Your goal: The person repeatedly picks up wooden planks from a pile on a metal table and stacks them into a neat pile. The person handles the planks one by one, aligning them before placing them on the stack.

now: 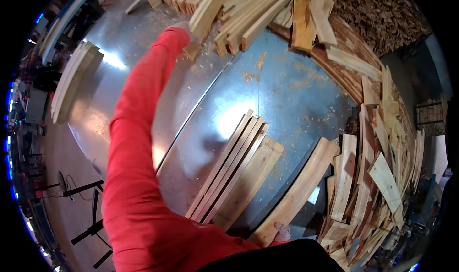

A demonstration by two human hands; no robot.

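My left arm in a red sleeve reaches far forward. At its end, my left hand [188, 31], partly blurred, closes on the left edge of a wooden plank [210, 9], near that plank's close end. Low in the view, my right hand [282, 232] grips the near end of another wide wooden plank [300, 186], thumb on top and fingers hidden beneath. This plank slants away to the right over the metal table. Left of it lies a set of boards [229, 164], several standing on edge and one wider board [253, 181] flat beside them.
The metal table [282, 90] carries sawdust and a long seam. More boards [248, 18] lie at its far side. A short stack [74, 81] stands at the left edge. Offcuts [368, 176] heap up at the right, with a brown pile of wood scraps [377, 14] behind. Black metal legs [93, 222] stand lower left.
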